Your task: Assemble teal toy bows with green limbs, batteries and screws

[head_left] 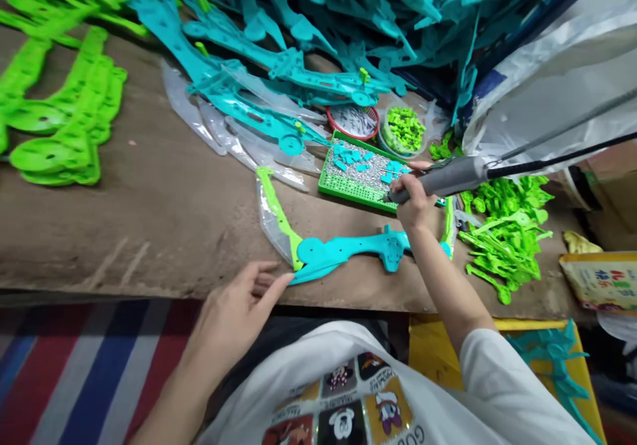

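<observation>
the turquoise toy bow (pixel 365 243) lies by the worktop (pixel 189 233) edge, left tip pinched by the left hand (pixel 243 304); beyond it, the right hand (pixel 417 205) grips a grey electric screwdriver (pixel 454 178); worktop stretches leftward of it.

On our table (pixel 169 219), around the bow frame (pixel 358 245), we have a tray (pixel 348 195) at twelve o'clock, a basket (pixel 350 134) and a tub (pixel 382 137) side by side behind it, a parts heap (pixel 507 239) at three and a parts stack (pixel 94 127) near ten.
</observation>
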{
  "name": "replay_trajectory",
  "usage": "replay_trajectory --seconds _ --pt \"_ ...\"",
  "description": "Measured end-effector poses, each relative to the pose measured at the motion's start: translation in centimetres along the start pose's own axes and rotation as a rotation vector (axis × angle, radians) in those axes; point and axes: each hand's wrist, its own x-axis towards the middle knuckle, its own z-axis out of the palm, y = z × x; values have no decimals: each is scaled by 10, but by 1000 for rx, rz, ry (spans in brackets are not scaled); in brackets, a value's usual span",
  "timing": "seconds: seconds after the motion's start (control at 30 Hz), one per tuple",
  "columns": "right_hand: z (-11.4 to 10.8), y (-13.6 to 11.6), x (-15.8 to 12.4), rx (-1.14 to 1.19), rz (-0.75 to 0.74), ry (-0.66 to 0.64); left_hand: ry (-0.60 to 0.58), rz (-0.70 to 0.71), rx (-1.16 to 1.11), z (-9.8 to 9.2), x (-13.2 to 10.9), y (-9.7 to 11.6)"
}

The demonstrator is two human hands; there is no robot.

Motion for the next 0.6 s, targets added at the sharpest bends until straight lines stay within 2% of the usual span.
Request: replay_trajectory --seconds 0.07,0.13,0.23,0.3,0.4,0.6 --pt "-6 12 2 -21 1 26 150 188 259 -5 4 9" --pt "-8 21 0 -26 18 23 255 400 357 -4 9 22" --pt "-8 28 -1 -56 50 18 213 617 395 8 18 39" --pt "-8 30 0 -83 64 19 157 667 460 21 23 47" --pt "-8 32 2 -67 70 6 108 658 551 37 29 51" --pt "-8 37 5 -71 105 -57 67 606 604 47 32 55"
